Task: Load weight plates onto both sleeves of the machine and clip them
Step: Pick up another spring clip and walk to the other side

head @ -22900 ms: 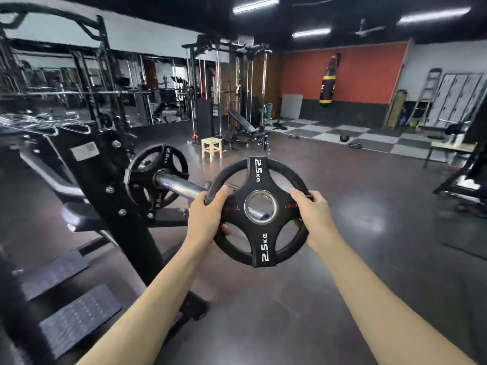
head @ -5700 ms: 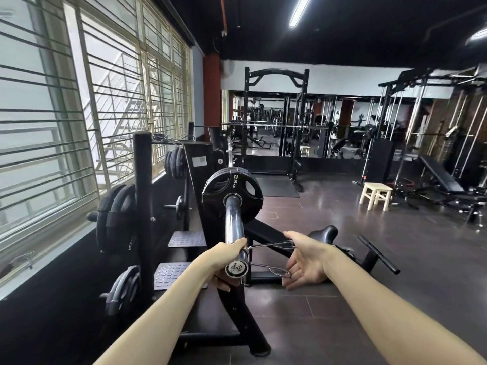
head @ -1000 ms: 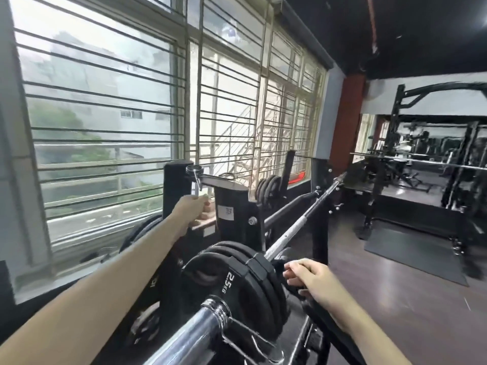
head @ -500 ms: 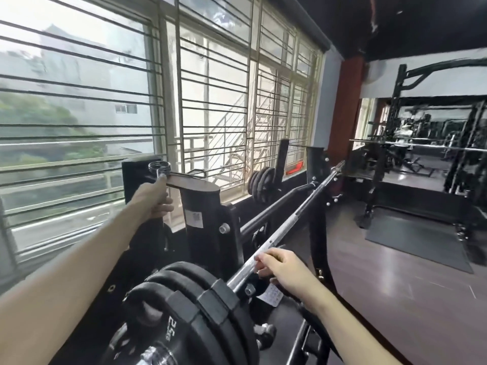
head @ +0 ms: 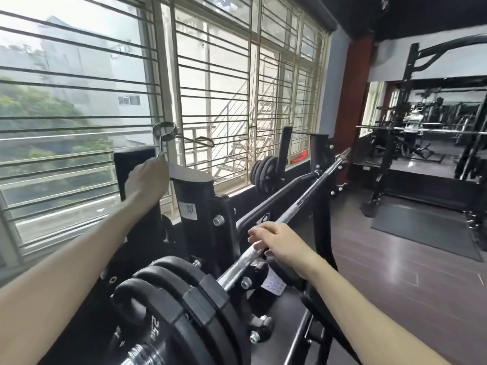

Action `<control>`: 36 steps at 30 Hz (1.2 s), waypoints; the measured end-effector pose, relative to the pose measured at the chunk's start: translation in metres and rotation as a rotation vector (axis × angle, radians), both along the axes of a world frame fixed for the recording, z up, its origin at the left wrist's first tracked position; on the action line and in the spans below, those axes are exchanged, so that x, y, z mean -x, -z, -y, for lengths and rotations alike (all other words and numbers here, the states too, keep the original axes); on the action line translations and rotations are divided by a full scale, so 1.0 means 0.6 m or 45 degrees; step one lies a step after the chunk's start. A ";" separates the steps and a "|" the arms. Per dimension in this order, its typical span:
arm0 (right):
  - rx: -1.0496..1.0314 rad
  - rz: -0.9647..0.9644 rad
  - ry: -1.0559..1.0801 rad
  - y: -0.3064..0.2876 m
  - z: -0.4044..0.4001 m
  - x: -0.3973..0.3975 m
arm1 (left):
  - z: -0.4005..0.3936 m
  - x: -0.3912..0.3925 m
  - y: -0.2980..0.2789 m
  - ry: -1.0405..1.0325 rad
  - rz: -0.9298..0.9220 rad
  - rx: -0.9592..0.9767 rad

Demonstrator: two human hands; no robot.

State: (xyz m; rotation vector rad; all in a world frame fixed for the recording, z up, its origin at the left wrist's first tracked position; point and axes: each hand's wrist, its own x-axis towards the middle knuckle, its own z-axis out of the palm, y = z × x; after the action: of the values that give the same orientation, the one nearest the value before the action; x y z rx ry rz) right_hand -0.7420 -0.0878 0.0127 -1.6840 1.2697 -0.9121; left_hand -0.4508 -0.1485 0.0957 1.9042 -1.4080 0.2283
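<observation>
1. At the window-side end of the machine [head: 203, 206], the black frame fills the middle of the view, and you have leaned in closer than half a second ago.
2. The bar [head: 287, 219] runs from lower left up to the far upright. Its near sleeve [head: 137, 358] carries the weight plates [head: 184, 306], stacked face to face. From here I cannot tell whether a clip sits on that sleeve; a second ago a wire clip showed at its end.
3. Your right hand [head: 276, 241] is curled over the bar just inside the plates. It has shifted a little along the bar in the last half second.
4. Your left hand [head: 147, 180] is clamped on one handle of a spring clip [head: 166, 133] and holds it above the upright's top, higher than a second ago.
5. Judgement: with that clip in hand, clipping is the step under way. I cannot see a far sleeve to judge its load.
6. Writing: the outer plate reads "2.5", with the unit letters hidden. A white sticker [head: 190, 209] on the upright bears a code too small to read.
</observation>
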 end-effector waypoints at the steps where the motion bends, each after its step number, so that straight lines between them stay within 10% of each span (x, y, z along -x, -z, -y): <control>1: 0.003 0.036 0.017 -0.008 0.000 0.008 | -0.007 0.023 -0.006 0.011 0.048 0.015; 8: -0.114 0.819 0.377 -0.106 -0.023 0.166 | -0.028 0.260 -0.038 0.601 0.426 0.040; 17: -0.076 0.850 0.789 -0.064 -0.214 0.523 | -0.156 0.736 -0.041 1.394 0.810 -0.181; 36: 0.280 0.995 1.609 0.022 -0.738 1.391 | -0.599 1.734 0.186 2.150 -0.168 -0.648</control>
State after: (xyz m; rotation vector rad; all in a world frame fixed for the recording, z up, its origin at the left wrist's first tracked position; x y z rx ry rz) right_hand -1.5764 0.3551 -0.0003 -0.3114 1.5921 -2.1974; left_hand -1.4911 0.2107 -0.0156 0.4353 -2.5468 -1.0907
